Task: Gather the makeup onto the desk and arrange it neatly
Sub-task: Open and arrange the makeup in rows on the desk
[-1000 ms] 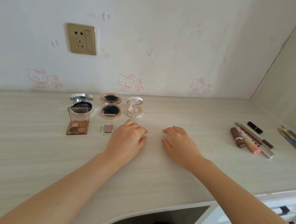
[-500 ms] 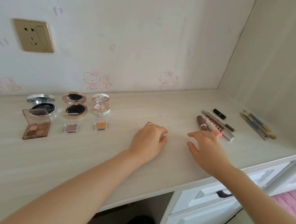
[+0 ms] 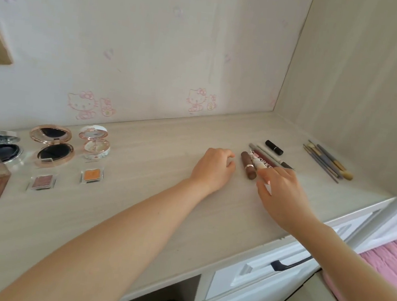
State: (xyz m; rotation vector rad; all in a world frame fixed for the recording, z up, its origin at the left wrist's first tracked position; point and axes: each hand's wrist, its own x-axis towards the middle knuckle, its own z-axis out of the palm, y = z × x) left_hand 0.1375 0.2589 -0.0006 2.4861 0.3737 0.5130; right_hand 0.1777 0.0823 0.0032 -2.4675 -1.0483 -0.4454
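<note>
Your left hand (image 3: 211, 171) and right hand (image 3: 278, 196) are bare, without gloves, rings or watch. Both forearms are uncovered to the frame's edge; no sleeve shows. Fingernails short, unpainted.

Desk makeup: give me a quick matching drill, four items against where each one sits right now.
Items:
1. brown lipstick tube
2. black lipstick tube
3. orange square eyeshadow pan
4. bundle of makeup brushes

Places:
A. far right, near the side wall
B. between the two hands
C. in front of the white floral compact
D. behind the pencils, towards the wall

Pairs: 1-B, 2-D, 3-C, 4-A
</note>
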